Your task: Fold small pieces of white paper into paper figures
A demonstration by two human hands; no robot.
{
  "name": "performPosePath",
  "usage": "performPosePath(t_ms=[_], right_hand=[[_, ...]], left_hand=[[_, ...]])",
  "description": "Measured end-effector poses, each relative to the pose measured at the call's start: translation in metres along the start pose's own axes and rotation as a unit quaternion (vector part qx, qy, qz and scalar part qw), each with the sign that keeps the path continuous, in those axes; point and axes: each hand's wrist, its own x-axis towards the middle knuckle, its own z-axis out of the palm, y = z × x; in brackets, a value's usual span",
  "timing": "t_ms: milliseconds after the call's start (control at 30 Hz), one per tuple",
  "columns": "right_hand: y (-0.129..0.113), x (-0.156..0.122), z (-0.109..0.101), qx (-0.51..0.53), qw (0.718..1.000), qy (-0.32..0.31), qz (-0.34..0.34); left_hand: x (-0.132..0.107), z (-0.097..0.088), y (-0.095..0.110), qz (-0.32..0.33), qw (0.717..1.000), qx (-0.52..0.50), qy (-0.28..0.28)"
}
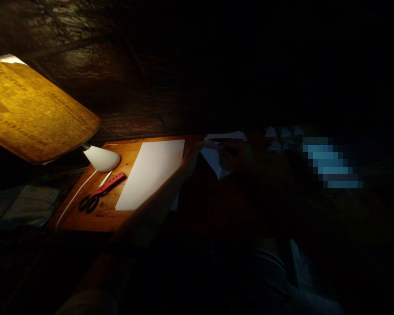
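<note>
In dim light, a folded white paper is between my two hands, its pointed corner towards me. My left hand grips its left side, the fingers reaching over its upper part. My right hand is closed about the paper's right side, mostly in shadow, so its fingers are hard to make out. Another piece of white paper lies just behind the hands. A stack or sheet of plain white paper lies flat to the left, partly behind my left forearm.
A lamp with a yellow printed shade and a white base stands at the left of the wooden table. Scissors, a red punched strip and a white cord lie near it. Several small white shapes sit at the right, beside a pixelated bluish patch.
</note>
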Motion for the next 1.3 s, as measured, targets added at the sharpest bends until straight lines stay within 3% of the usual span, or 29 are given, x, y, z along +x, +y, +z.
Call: performPosePath(t_ms=[167, 400, 567, 667, 867, 1067, 1300], right_hand=[[-0.004, 0.001, -0.004, -0.011, 0.999, -0.016, -0.042], [-0.007, 0.002, -0.010, -0.086, 0.994, -0.054, -0.040], [-0.011, 0.001, -0.012, -0.123, 0.990, -0.049, -0.058], [-0.013, 0.000, -0.013, -0.126, 0.989, -0.041, -0.059], [-0.014, -0.001, -0.012, -0.088, 0.994, -0.040, -0.052], [-0.020, -0.002, -0.010, -0.011, 0.998, -0.054, 0.007], [-0.011, 0.002, -0.005, 0.062, 0.995, -0.052, 0.063]], left_hand=[[-0.001, 0.004, 0.003, 0.015, 1.000, -0.010, -0.011], [-0.005, 0.007, 0.008, 0.031, 0.999, 0.011, -0.019], [-0.004, 0.006, 0.007, -0.012, 1.000, 0.014, -0.011], [-0.005, 0.004, 0.007, -0.005, 1.000, 0.023, -0.013], [-0.008, 0.004, 0.011, 0.007, 1.000, 0.008, -0.019], [-0.006, 0.005, 0.010, 0.018, 1.000, 0.006, -0.003], [-0.006, 0.004, 0.008, 0.022, 0.998, -0.030, -0.059]])
